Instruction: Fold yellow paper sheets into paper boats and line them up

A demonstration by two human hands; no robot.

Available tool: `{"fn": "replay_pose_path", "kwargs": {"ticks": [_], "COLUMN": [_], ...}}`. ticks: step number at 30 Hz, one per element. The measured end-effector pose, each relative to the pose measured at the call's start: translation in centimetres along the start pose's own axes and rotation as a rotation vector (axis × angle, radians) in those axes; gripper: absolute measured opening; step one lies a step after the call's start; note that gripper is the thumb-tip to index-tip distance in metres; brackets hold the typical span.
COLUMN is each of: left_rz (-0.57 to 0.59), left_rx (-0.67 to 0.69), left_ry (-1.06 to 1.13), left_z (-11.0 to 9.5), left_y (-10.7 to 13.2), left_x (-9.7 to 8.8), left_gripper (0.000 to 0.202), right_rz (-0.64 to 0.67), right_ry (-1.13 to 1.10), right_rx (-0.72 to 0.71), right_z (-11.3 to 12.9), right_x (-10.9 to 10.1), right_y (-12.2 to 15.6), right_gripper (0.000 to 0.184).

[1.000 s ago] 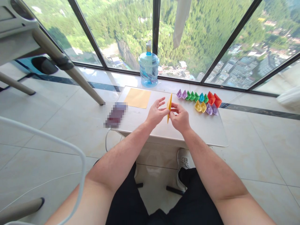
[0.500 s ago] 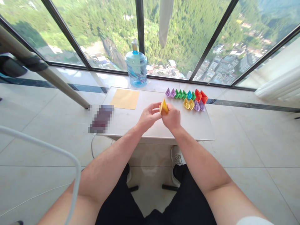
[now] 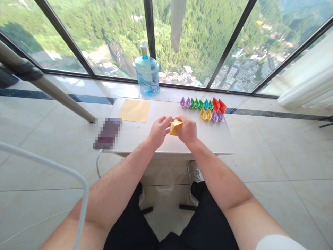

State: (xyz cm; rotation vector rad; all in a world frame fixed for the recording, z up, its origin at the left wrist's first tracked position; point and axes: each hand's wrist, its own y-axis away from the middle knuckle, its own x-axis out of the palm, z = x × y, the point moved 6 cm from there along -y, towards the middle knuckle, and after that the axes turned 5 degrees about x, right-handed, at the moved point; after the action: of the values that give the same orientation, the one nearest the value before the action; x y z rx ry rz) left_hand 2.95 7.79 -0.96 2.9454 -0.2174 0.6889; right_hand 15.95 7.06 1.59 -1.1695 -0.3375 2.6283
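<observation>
Both my hands meet over the middle of a small white table [image 3: 145, 142]. Between them is a folded yellow paper piece [image 3: 174, 127]. My left hand [image 3: 158, 130] pinches its left side with curled fingers. My right hand [image 3: 186, 129] is closed on its right side and hides part of it. A flat sheet of yellow paper [image 3: 134, 110] lies on the table to the left of my hands. At the far right of the table stands a cluster of finished paper boats [image 3: 205, 108] in purple, green, blue, red and yellow.
A blurred dark rectangle [image 3: 107, 133] lies at the table's left edge with a cable below it. A blue water jug [image 3: 147, 74] stands on the sill behind the table, against tall windows. A grey slanted pole [image 3: 49, 91] crosses the left. My legs sit under the table.
The yellow piece was held upright as a thin flat shape, then opened wider; now it is lower, near the table, with both hands closed around it. The camera has shifted right.
</observation>
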Motion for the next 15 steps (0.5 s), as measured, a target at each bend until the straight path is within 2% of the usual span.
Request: {"fn": "replay_pose_path", "kwargs": {"ticks": [7, 9, 13, 15], "left_rz": [-0.109, -0.07, 0.046, 0.047], "left_rx": [-0.113, -0.162, -0.162, -0.162], "left_ry": [0.03, 0.027, 0.037, 0.018], "left_z": [0.75, 0.85, 0.57, 0.49], "left_y": [-0.19, -0.06, 0.04, 0.05], "left_x": [-0.93, -0.73, -0.21, -0.35], "left_gripper": [0.038, 0.039, 0.035, 0.036], "right_rz": [0.078, 0.082, 0.078, 0.086], "right_ry": [-0.122, -0.132, -0.09, -0.067], "right_rx": [0.015, 0.004, -0.063, -0.094], "right_z": [0.34, 0.56, 0.73, 0.6], "right_x": [0.73, 0.56, 0.07, -0.06], "right_y": [0.09, 0.16, 0.22, 0.18], "right_gripper": [0.019, 0.02, 0.024, 0.027]}}
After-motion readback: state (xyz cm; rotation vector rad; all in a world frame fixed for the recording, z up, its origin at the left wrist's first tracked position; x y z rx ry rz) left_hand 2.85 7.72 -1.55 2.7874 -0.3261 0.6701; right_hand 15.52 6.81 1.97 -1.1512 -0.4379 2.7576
